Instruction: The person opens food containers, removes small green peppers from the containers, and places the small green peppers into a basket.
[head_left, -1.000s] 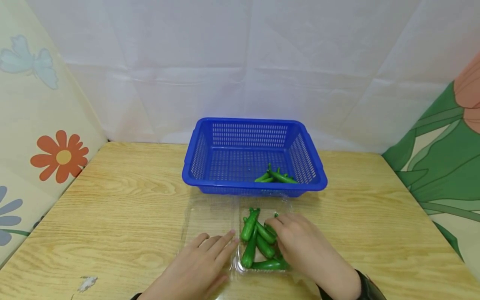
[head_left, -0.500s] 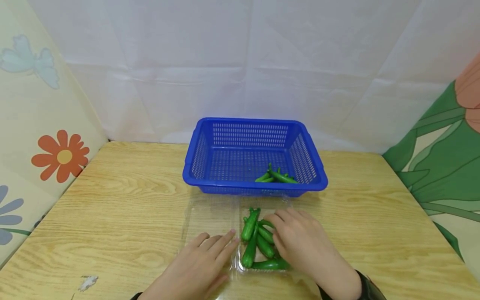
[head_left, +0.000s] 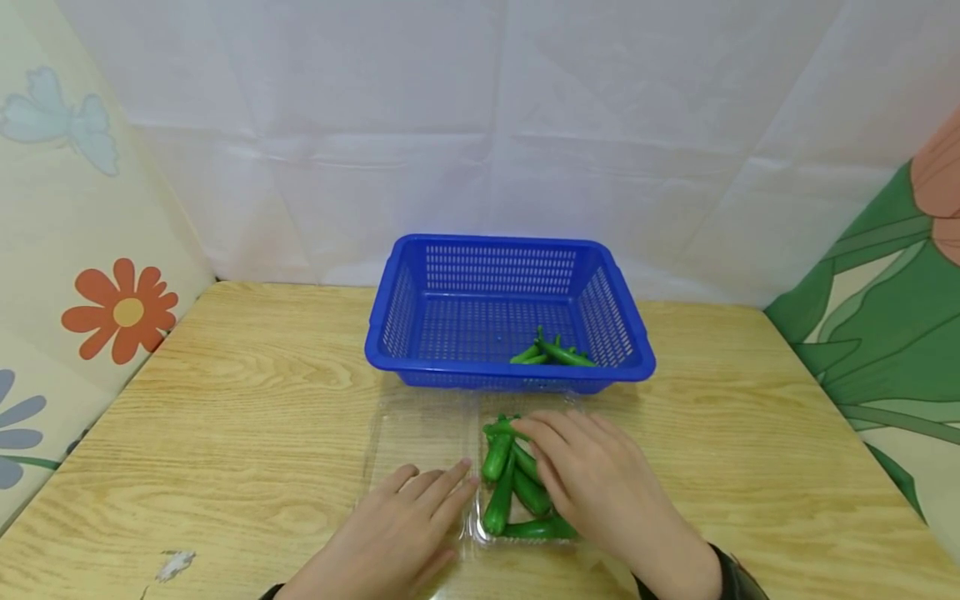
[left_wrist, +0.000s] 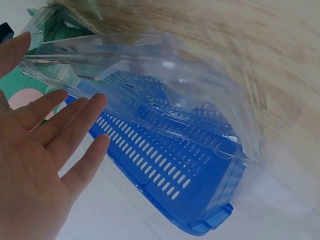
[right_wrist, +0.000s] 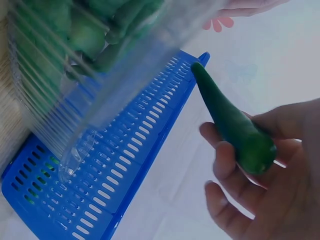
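Note:
A clear plastic clamshell box lies opened flat on the table, its lid to the left. Several green zucchini lie in its right half. My right hand is over that half and holds one more zucchini between thumb and fingers, its thin end pointing away from the palm. My left hand is at the lid, fingers fairly straight and spread, with the fingertips near the fold; in the left wrist view its palm holds nothing. The right hand hides part of the box's right side.
Just behind the box stands a blue plastic basket with slotted walls. Several more zucchini lie in its front right corner. A white sheet hangs behind the wooden table; printed panels flank it.
My right hand has lifted a zucchini from the right side of the box and brought it up and left, over the others' stem ends. The left hand has stayed still.

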